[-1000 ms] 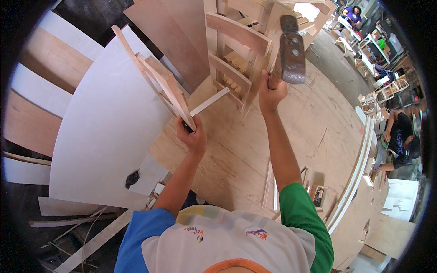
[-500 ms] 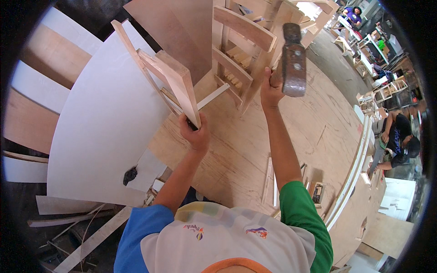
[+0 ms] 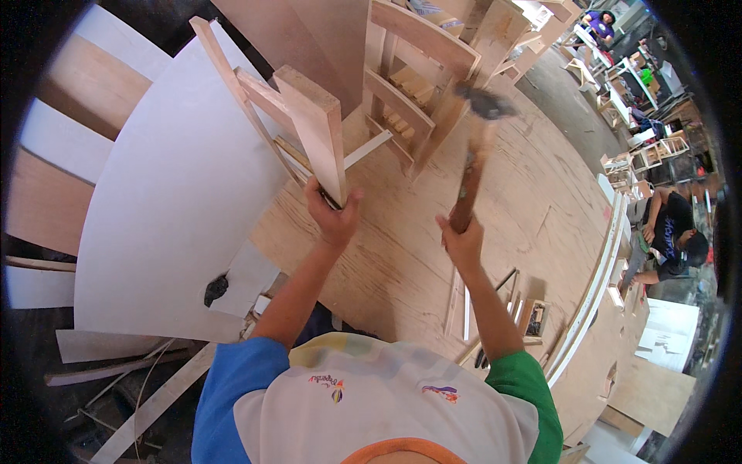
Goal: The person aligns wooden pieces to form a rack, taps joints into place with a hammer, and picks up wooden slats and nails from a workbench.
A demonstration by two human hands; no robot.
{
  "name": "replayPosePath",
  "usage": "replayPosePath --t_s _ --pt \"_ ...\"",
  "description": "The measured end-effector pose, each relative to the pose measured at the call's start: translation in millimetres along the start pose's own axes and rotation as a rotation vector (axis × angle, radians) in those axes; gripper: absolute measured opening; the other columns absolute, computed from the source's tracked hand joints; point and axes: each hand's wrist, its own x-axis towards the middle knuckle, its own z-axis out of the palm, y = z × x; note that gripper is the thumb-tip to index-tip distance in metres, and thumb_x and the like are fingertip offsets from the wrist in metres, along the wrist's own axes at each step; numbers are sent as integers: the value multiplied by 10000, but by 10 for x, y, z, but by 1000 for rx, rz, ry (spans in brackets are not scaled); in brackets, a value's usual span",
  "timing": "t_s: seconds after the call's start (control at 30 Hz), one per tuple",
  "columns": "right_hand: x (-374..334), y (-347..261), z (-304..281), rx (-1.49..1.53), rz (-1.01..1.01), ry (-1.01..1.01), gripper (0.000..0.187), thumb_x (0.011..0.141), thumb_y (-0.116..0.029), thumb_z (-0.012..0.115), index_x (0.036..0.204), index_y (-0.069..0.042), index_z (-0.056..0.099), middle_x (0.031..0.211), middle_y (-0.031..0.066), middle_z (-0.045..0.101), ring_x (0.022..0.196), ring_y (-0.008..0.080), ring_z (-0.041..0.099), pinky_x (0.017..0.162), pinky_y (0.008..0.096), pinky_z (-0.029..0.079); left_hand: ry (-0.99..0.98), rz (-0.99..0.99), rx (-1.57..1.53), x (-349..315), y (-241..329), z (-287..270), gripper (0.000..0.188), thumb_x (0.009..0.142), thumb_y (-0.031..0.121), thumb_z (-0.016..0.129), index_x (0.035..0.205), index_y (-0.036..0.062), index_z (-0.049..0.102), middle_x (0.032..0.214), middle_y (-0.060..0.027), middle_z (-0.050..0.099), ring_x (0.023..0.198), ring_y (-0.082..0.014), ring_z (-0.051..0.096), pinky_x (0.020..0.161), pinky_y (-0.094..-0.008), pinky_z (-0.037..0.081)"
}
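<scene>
My left hand (image 3: pixel 334 220) is closed round the near end of a wooden frame (image 3: pixel 323 127), made of a thick board joined to a slim curved rail. The frame leans upright beside a large white panel (image 3: pixel 170 201). In my right hand (image 3: pixel 462 243) is a hammer (image 3: pixel 470 174), gripped by its wooden handle. Its dark head is blurred by motion and points away from me, to the right of the frame and apart from it. Beyond my hands stands a slatted wooden chair-like frame (image 3: pixel 421 42) on the plywood worktop (image 3: pixel 402 255).
A small wooden box (image 3: pixel 535 319) and thin strips lie near my right elbow. Offcuts (image 3: pixel 154 410) are piled below left. At the right, a person in a black shirt (image 3: pixel 671 224) works beside a long white-edged board (image 3: pixel 591 294). Another person in purple (image 3: pixel 598 29) is far off.
My right hand has come down and nearer to my body, swinging the hammer lower from its raised position. My left hand still holds the wooden frame, which has shifted slightly.
</scene>
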Motion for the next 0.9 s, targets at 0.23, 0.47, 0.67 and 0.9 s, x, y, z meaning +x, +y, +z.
replayPosePath --t_s 0.23,0.47,0.67,0.9 --pt "-208 340 189 -263 41 -229 325 813 -223 671 963 5 495 687 234 585 672 414 602 583 449 451 -173 66 -83 114 -101 -140 684 694 273 821 1185 -40 461 965 -138 583 829 -202 557 730 -319 464" --pt "190 361 531 -359 -90 -251 364 823 -180 647 1046 24 445 776 280 590 797 459 592 665 497 443 -260 -61 59 192 29 -180 630 665 233 840 1136 -15 504 876 -117 625 767 -186 588 700 -303 480" --pt "420 187 617 -397 -90 -285 332 828 -155 632 1019 34 437 785 294 589 796 473 589 669 512 448 -166 -2 15 234 142 -148 616 658 254 855 1098 -6 511 867 -117 631 758 -179 587 687 -300 483" --pt "508 347 709 -462 -136 -218 289 805 -109 612 977 30 427 770 297 588 783 487 579 669 528 449 -206 -52 67 247 231 -153 642 655 250 858 1132 -6 514 898 -125 633 805 -184 599 728 -308 483"
